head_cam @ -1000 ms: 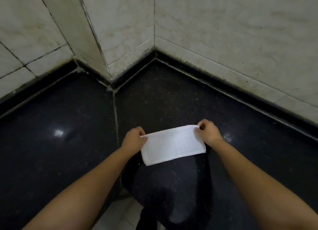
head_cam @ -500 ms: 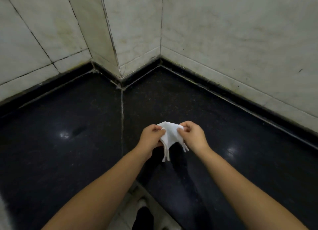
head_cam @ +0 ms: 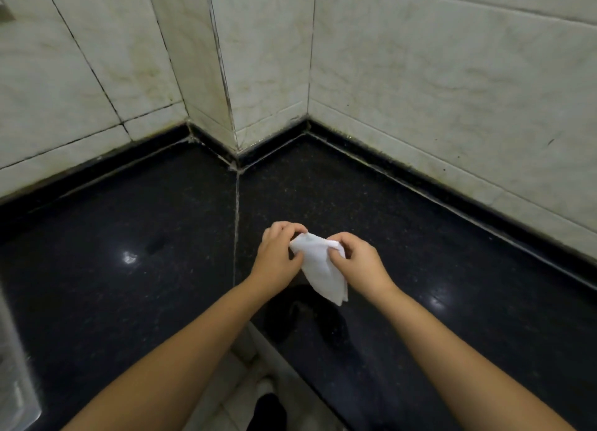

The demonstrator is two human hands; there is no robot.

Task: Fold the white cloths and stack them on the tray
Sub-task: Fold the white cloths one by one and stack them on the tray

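Note:
A small white cloth [head_cam: 319, 267] hangs folded between my two hands, above the black stone counter [head_cam: 161, 269]. My left hand [head_cam: 277, 256] pinches its upper left corner. My right hand [head_cam: 358, 262] pinches the upper right corner, close beside the left. The cloth's lower end droops toward me in a narrow point. No tray shows clearly in this view.
Pale marble walls [head_cam: 436, 91] close the counter at the back, with a jutting pillar corner [head_cam: 226, 101]. A metal edge [head_cam: 13, 366] sits at the far left. The counter's front edge drops to a light floor [head_cam: 245, 398] between my arms.
My hands came together, folding the stretched flat cloth in half. It now hangs longer and narrower, and the view has tilted upward.

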